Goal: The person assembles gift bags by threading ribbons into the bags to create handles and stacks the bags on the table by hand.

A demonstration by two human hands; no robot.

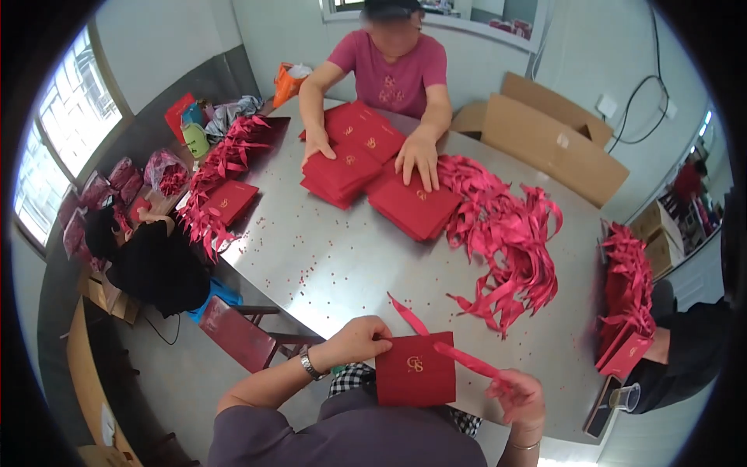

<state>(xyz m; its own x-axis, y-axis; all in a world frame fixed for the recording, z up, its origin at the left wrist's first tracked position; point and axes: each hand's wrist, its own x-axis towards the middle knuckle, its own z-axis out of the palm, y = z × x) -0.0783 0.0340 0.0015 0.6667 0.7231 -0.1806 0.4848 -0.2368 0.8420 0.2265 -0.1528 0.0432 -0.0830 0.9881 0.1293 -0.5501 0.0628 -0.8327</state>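
Close to my body at the table's front edge is a flat red square card with a gold emblem. The fingers of my left hand pinch its upper left corner. A pink ribbon runs across the card's upper right corner, its pointed free end lying beyond the top edge. Whether it passes through a hole there, I cannot make out. My right hand, to the right of the card, grips the ribbon's other end between bent fingers. Ahead to the right lies a big tangle of pink ribbons.
Across the metal table, a co-worker's hands rest on stacks of red cards. Small red bits are scattered on the tabletop. Ribboned cards pile up at the right edge, near a phone and a clear cup. A stool stands left.
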